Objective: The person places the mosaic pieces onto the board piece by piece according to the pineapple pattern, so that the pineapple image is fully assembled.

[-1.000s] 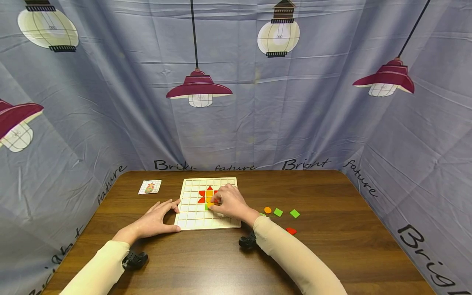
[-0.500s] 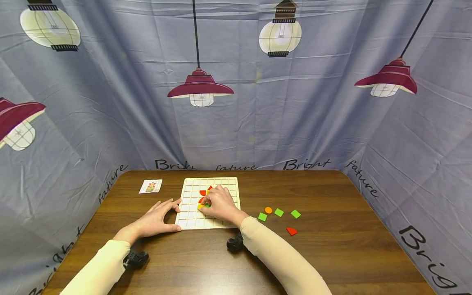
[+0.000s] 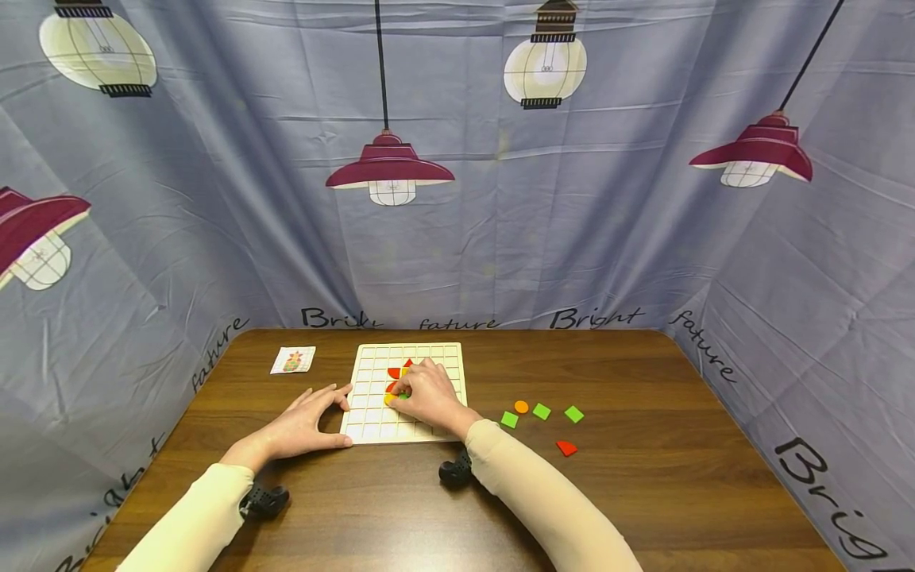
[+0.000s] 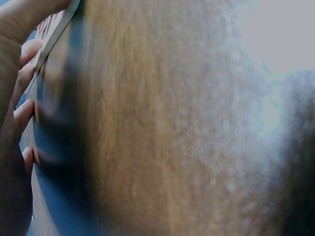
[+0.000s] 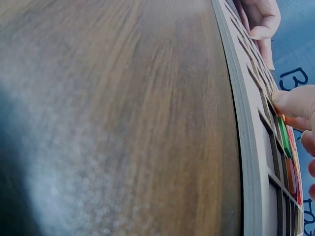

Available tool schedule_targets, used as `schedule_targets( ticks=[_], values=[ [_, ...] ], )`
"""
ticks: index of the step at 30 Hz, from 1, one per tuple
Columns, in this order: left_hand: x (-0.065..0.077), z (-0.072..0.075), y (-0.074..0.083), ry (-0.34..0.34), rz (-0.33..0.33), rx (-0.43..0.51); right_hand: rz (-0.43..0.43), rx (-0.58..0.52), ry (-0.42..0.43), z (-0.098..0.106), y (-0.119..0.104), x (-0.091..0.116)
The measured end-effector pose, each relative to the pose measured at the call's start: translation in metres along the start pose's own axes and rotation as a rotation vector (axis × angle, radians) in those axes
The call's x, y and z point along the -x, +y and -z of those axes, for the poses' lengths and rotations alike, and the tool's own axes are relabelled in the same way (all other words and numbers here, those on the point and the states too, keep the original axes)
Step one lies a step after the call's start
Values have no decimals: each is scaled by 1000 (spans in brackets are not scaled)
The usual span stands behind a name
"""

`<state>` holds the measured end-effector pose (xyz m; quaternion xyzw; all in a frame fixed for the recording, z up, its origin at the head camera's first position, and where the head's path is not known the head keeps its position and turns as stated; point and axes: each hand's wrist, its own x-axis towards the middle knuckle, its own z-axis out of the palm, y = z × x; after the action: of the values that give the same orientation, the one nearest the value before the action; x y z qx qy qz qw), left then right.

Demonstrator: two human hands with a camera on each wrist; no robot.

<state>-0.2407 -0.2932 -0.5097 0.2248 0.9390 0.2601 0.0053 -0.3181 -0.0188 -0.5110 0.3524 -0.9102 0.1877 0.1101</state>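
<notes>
Board (image 3: 372, 429), pale and gridded, lies flat on the counter (image 3: 400, 516) ahead of you; take its centre as the middle of your clock. Your left hand (image 3: 309, 421) is at 9 o'clock, fingers loosely spread and thumb apart, their tips touching the board's left edge without curling around it. Your right hand (image 3: 431, 395) is over the middle of the board, reaching in from 4 o'clock, with thumb and finger pinching a yellow piece (image 3: 388, 400) down at the grid. Just beside that, partly under your fingers, you have a green piece (image 3: 405, 396). Toward 11 and 12 o'clock sit red pieces (image 3: 394, 372); your hand covers the rest of the pattern.

At 10 o'clock, apart from the board, lies a card (image 3: 293, 361) printed with a small coloured figure on a grid, its detail too small to make out. Around 3 o'clock you have an orange disc (image 3: 521, 407) among three green squares (image 3: 541, 411), with a loose red piece (image 3: 566, 448) at 4.

The writing you can read is on the curtain (image 3: 572, 238): "fature" at 12 o'clock, "Bright" at 1, "fature" again at 2 and 10. At 11 a fold garbles a word beginning "Bri", and at 4 a large "Bright" runs down toward the corner.
</notes>
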Motion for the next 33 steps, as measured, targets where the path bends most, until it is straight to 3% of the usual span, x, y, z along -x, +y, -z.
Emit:
schedule_targets(
  ticks=[21, 33],
  values=[
    [-3, -1, 0, 8, 2, -1, -25, -61, 3, 5, 3, 3],
    [0, 1, 1, 3, -2, -1, -45, -144, 27, 40, 24, 14]
  ],
)
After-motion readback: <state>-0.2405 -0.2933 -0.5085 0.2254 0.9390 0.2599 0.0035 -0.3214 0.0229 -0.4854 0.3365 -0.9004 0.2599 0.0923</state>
